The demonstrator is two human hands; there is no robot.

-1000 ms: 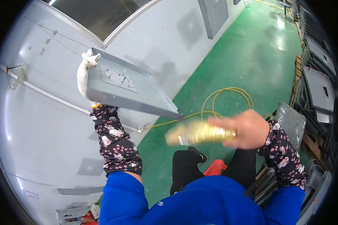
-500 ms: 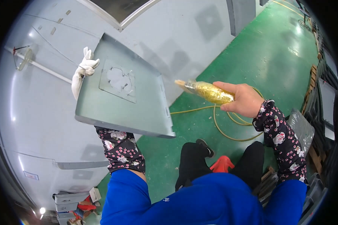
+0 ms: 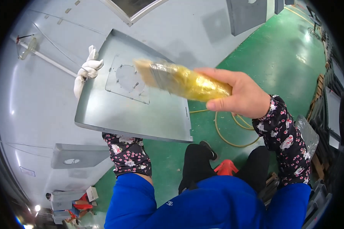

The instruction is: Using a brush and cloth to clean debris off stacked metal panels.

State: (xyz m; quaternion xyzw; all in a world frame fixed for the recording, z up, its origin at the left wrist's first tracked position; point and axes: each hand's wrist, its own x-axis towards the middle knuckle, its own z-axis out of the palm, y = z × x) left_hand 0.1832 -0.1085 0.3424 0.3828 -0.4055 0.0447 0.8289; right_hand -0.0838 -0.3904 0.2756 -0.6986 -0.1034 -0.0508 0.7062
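Brush [image 3: 179, 81] now over metal tray [image 3: 114, 110]

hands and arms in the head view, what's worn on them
The left grip wears a white glove; the right grip has none. On both sides are black covers with a pink and white floral print, and blue sleeves nearer the body.

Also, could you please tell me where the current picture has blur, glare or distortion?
Head view: the bristle end of the yellow-wrapped brush is smeared, apparently by motion; head view: glare whitens spots on its shiny wrapping and a patch of the green floor; head view: the grey wall bows near the dark left rim.
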